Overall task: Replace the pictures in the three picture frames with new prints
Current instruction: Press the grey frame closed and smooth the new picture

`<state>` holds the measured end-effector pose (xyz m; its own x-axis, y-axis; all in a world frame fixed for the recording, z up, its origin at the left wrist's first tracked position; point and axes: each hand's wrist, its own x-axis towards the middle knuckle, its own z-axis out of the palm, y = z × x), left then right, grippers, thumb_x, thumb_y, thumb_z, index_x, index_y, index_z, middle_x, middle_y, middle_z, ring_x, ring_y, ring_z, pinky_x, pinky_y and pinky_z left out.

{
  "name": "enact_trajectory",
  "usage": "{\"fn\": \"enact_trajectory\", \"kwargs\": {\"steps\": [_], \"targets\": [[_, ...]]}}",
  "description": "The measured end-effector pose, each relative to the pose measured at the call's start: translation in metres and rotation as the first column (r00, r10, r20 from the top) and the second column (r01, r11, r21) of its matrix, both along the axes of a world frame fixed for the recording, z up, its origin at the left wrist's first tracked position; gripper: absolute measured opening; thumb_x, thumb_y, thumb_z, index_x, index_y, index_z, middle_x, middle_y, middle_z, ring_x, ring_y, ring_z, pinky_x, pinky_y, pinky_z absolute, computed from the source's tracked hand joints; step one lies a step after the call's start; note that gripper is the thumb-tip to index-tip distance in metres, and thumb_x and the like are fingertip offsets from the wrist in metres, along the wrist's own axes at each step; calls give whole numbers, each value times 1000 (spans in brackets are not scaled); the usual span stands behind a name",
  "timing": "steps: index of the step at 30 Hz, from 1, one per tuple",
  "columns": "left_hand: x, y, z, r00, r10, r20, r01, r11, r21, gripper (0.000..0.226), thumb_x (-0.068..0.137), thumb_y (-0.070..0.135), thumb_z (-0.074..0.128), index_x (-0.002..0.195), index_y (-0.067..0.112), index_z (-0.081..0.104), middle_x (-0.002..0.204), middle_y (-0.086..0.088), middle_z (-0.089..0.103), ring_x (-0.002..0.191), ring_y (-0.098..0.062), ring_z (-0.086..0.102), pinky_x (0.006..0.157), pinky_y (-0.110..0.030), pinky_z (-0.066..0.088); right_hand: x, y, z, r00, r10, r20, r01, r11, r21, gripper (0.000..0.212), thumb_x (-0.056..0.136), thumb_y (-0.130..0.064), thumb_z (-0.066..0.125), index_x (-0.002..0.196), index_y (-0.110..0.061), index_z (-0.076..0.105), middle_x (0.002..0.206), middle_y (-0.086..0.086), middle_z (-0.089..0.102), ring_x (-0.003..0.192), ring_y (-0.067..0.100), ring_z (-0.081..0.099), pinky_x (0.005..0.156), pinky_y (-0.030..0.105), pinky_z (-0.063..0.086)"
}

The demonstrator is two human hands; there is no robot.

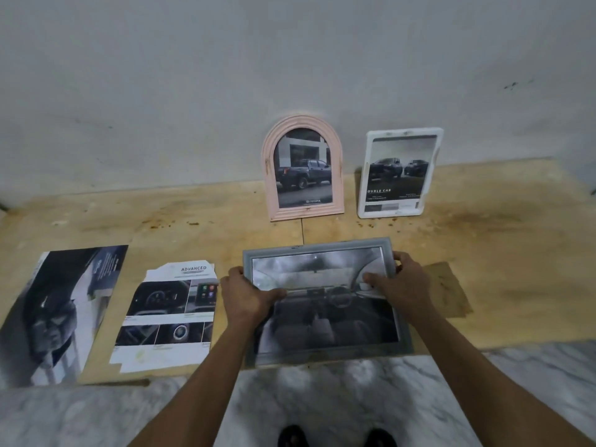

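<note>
Fingers of both hands curled round the side rails of the grey frame [325, 301], thumbs on its glass.

Left hand [248, 295] and right hand [400, 282] gripping it landscape, long axis running between them, over a wooden board [516, 253] on marble floor [96, 417]. Beyond the fingertips, against a grey wall [193, 91]: pink arched frame [301, 167], white frame [400, 172]. Left of the left fingers: two loose prints [167, 314].

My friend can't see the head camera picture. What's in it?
Two hands, left and right, hold a grey frame with a car-interior print. A pink arched frame and a white frame lean on the wall; two loose prints lie left.
</note>
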<state>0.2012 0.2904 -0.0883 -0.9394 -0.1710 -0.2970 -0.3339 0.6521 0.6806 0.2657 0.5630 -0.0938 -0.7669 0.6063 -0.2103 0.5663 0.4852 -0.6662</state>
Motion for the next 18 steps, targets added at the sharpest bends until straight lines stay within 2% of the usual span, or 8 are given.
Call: {"fn": "enact_trajectory", "kwargs": {"steps": [3, 5, 7, 10, 13, 15, 18], "targets": [[-11, 5, -15, 1000, -11, 14, 12, 1000, -27, 95, 35, 48, 95, 113, 9, 55, 105, -12, 64, 90, -31, 64, 78, -47, 58, -9, 6, -23, 1000, 16, 23, -16, 1000, 21, 70, 65, -45, 84, 121, -11, 59, 106, 11, 65, 96, 30, 60, 82, 41, 50], [-18, 7, -26, 999, -26, 23, 28, 996, -85, 103, 24, 66, 80, 109, 11, 58, 101, -9, 65, 88, -31, 65, 75, -47, 59, -14, 10, -34, 998, 37, 41, -40, 997, 59, 65, 66, -46, 82, 116, -10, 62, 103, 11, 66, 94, 31, 60, 82, 42, 51], [-24, 8, -37, 999, -34, 41, 40, 990, -135, 109, 19, 75, 69, 108, 13, 59, 102, -8, 65, 91, -31, 65, 75, -48, 59, -19, 14, -45, 997, 44, 66, -49, 996, 71, 62, 66, -50, 80, 111, -11, 64, 99, 12, 67, 91, 31, 61, 80, 41, 52], [-29, 12, -44, 996, -43, 79, 57, 981, -183, 102, 29, 72, 80, 111, 15, 59, 108, -8, 62, 99, -32, 61, 82, -52, 56, -24, 16, -56, 993, 32, 111, -45, 992, 119, 65, 66, -57, 76, 108, -10, 61, 100, 12, 64, 90, 30, 60, 77, 37, 50], [-33, 17, -47, 995, -41, 94, 62, 972, -227, 91, 43, 65, 89, 113, 14, 59, 112, -8, 58, 106, -32, 57, 88, -53, 52, -29, 13, -58, 995, 7, 100, -23, 988, 153, 66, 70, -51, 78, 114, -5, 59, 109, 16, 59, 97, 33, 56, 80, 37, 46], [-34, 20, -50, 994, -41, 98, 63, 969, -238, 90, 46, 62, 90, 115, 12, 59, 114, -10, 56, 109, -33, 55, 90, -53, 51, -30, 11, -57, 995, -8, 100, -6, 989, 145, 66, 74, -45, 78, 120, -3, 56, 117, 17, 51, 105, 34, 52, 85, 36, 43], [-34, 19, -54, 996, -44, 82, 62, 969, -240, 90, 45, 64, 89, 113, 12, 61, 114, -10, 57, 108, -34, 56, 89, -54, 51, -32, 11, -56, 993, -7, 114, -12, 986, 166, 67, 76, -44, 77, 124, -3, 54, 121, 17, 46, 107, 33, 49, 86, 35, 42]]}}
